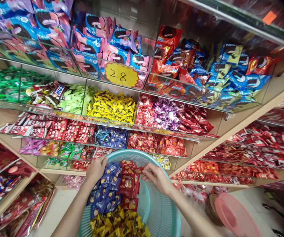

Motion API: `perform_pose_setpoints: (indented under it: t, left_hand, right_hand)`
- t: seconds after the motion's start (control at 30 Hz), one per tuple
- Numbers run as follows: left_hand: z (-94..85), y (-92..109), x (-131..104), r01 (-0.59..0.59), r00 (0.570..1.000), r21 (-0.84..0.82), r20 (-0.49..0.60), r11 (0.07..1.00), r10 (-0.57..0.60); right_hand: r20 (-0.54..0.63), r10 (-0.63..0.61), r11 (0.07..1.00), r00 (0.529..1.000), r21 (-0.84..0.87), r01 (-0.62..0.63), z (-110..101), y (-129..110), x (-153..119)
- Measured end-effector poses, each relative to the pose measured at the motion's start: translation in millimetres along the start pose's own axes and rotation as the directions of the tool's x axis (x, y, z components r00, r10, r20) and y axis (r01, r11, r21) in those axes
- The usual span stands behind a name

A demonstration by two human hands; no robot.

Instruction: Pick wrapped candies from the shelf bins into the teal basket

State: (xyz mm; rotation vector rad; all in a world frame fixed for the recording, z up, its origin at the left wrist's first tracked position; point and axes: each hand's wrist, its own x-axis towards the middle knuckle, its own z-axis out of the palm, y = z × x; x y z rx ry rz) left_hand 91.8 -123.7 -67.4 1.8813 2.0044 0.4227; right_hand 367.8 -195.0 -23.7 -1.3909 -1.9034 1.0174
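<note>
A turquoise plastic basket [163,197] is below the shelves, in front of me. Inside it lie blue candy packets [104,191] on the left, red candy packets [129,181] in the middle, and yellow candies [119,223] at the near side. My left hand [96,169] is closed on the basket's left rim, its thumb beside the blue packets. Over the right part of the basket, my right hand [154,174] pinches a small red candy packet [139,170] at the edge of the red pile.
Glass-fronted shelves hold cookie packets [118,36], yellow candies [112,107], purple candies [165,112] and blue packets [112,136]. A yellow tag [121,75] reads 28. More red packets [255,140] fill shelves at right. A pink plastic basket [236,214] stands on the floor.
</note>
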Motion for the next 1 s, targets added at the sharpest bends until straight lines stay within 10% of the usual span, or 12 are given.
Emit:
perform_pose_setpoints:
  t: [0.17, 0.53, 1.0]
  left_hand:
    - [-2.8, 2, -1, -0.001, 1.0, 0.001, 0.011, 1.0, 0.001]
    - [-5.2, 5, 3, -0.006, 1.0, -0.006, -0.007, 1.0, 0.006]
    - [-14.5, 8, 16, -0.043, 0.999, -0.026, 0.012, 0.999, 0.043]
  right_hand:
    - [0.147, -0.32, 0.918, 0.936, -0.198, 0.345, 17, 0, -18]
    - [0.554, -0.347, 0.591, 0.756, -0.497, 0.635, 51, 31, -33]
    - [0.515, -0.279, 0.518, 0.811, -0.63, 0.579, 55, 33, -22]
